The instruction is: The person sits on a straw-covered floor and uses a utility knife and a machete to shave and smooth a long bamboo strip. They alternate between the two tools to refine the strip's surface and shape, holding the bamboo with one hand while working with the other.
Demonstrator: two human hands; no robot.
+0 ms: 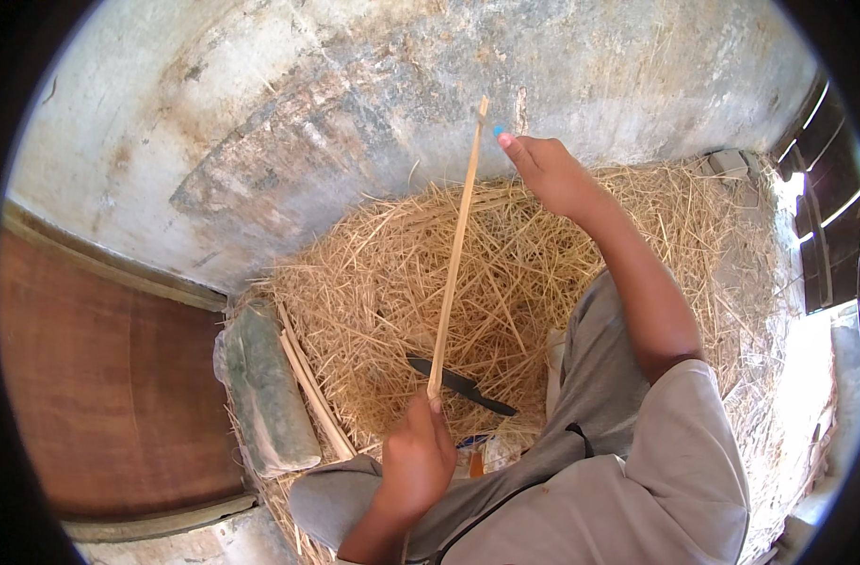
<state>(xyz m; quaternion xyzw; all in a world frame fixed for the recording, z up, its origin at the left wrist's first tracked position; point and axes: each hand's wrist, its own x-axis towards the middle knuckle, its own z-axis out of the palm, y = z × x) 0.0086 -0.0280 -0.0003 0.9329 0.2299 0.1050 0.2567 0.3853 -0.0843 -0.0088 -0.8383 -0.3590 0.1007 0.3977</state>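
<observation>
A long, pale split-bamboo strip [458,245] rises at a slant in front of me. My left hand [419,460] is closed around its lower end. Near the top of the strip, my right hand [552,177] is closed, thumb forward, on a small tool with a blue end [498,131]. A thin part of that tool seems to meet the strip's upper end; its exact kind is too small to make out. Under the strip, a dark flat blade-like piece [477,394] lies across the shavings by my legs.
Straw-like shavings [383,254] cover the floor up to a stained wall [289,122]. At left are a green-grey wrapped bundle [272,391], several pale strips [312,381] and a brown wooden panel [119,377]. Grey blocks [730,164] sit in the far right corner.
</observation>
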